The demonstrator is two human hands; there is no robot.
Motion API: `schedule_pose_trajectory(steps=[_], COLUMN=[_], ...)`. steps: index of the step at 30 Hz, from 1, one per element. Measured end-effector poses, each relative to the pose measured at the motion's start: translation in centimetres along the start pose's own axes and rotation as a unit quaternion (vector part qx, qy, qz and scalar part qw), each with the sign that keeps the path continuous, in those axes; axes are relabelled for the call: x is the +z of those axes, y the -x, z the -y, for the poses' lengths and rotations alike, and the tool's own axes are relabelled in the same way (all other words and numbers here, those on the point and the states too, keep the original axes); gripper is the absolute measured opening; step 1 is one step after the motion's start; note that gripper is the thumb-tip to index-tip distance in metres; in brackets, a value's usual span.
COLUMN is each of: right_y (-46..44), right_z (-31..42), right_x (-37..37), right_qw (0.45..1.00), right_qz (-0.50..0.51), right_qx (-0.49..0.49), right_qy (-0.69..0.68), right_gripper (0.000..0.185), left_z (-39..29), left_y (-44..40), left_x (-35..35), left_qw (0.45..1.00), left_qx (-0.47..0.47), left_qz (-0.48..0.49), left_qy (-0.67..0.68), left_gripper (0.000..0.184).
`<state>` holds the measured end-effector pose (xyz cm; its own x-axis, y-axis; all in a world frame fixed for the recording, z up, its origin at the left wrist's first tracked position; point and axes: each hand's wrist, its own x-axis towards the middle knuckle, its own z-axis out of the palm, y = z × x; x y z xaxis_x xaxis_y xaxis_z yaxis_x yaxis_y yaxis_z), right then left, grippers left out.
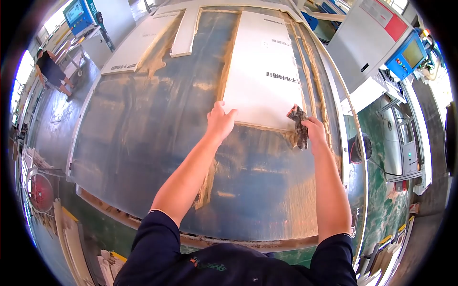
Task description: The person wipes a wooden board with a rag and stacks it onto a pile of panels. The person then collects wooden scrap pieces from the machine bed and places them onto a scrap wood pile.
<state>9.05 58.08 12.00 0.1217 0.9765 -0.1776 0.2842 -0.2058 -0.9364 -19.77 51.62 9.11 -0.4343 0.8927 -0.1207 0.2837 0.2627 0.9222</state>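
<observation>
A long white board with dark printed characters lies on the dusty dark table. At the board's near left corner is my left hand, its fingers on the board's edge and its thumb pointing to the right. My right hand is closed on a dirty, dark mottled glove or rag at the near right corner. Brown dust lines the board's edges.
More white boards lie at the far left of the table. A person stands bent at the far left. A grey cabinet and a blue control screen are at the right. A red fan stands at the lower left.
</observation>
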Motion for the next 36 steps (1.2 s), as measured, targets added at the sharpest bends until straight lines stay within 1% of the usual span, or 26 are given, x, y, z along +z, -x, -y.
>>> schedule_pose_trajectory(steps=[3,6,7,10,11,14,18,21,23,24,25,28,30,32,33,34,36], right_y=[0.0,0.1,-0.1,-0.2,0.1,3.6,11.0,16.8,21.8,22.2,24.3,30.9,33.7,36.4,37.8,39.3,42.3], right_z=[0.0,0.0,-0.3,-1.2,-1.7,-1.7,-4.3,-7.0,-8.9,-8.9,-9.1,-11.5,-13.8,-13.8,-14.5,-15.2,-15.4], right_x=[-0.1,-0.2,-0.4,-1.1,-1.2,-1.8,-4.4,-6.2,-6.7,-6.5,-6.9,-9.0,-10.0,-10.5,-11.2,-11.4,-11.6], right_qw=[0.999,0.999,0.999,0.999,1.0,0.999,0.997,0.998,0.997,0.995,0.994,0.987,0.978,0.974,0.974,0.971,0.959], right_qz=[0.028,0.015,0.015,0.004,-0.002,-0.005,0.021,0.017,0.026,0.03,0.043,0.089,0.119,0.142,0.178,0.187,0.227], right_qx=[0.011,0.028,0.028,0.028,0.021,0.017,0.033,0.032,0.03,0.042,0.049,0.065,0.075,0.099,0.08,0.083,0.101], right_qy=[-0.012,0.036,0.01,0.018,0.016,0.047,-0.062,-0.05,-0.064,-0.081,-0.092,-0.117,-0.152,-0.145,-0.114,-0.122,-0.132], right_gripper=[0.011,0.011,0.014,0.017,0.019,0.019,0.015,0.013,0.011,0.01,0.009,0.008,0.008,0.006,0.004,0.003,0.003], left_z=[-0.2,-0.6,-0.7,-1.2,-1.0,0.5,2.7,4.7,7.0,7.2,7.1,9.6,10.4,11.2,11.7,12.8,14.6], left_y=[-0.1,0.5,0.8,1.6,2.0,4.5,12.2,18.6,23.1,23.1,25.4,32.2,35.7,38.4,40.0,41.2,43.8], left_x=[0.1,0.0,0.0,-0.2,-0.2,-0.6,-2.1,-3.4,-4.7,-5.1,-6.1,-6.4,-6.9,-7.5,-7.9,-8.3,-9.4], left_qw=[1.0,1.0,1.0,0.999,0.999,0.996,0.991,0.993,0.993,0.993,0.994,0.987,0.981,0.972,0.968,0.958,0.954], left_qx=[-0.021,-0.004,-0.01,-0.018,-0.018,-0.001,0.029,0.038,0.028,0.019,-0.004,0.021,0.017,0.012,0.003,0.012,-0.007], left_qz=[0.004,-0.008,-0.011,-0.024,-0.027,-0.038,-0.06,-0.066,-0.074,-0.071,-0.065,-0.134,-0.168,-0.193,-0.204,-0.23,-0.257], left_qy=[0.017,-0.028,-0.028,-0.032,-0.036,-0.08,-0.112,-0.089,-0.087,-0.087,-0.084,-0.083,-0.101,-0.136,-0.15,-0.17,-0.151], left_gripper=[0.07,0.067,0.066,0.062,0.061,0.056,0.052,0.05,0.048,0.047,0.046,0.046,0.044,0.042,0.04,0.038,0.038])
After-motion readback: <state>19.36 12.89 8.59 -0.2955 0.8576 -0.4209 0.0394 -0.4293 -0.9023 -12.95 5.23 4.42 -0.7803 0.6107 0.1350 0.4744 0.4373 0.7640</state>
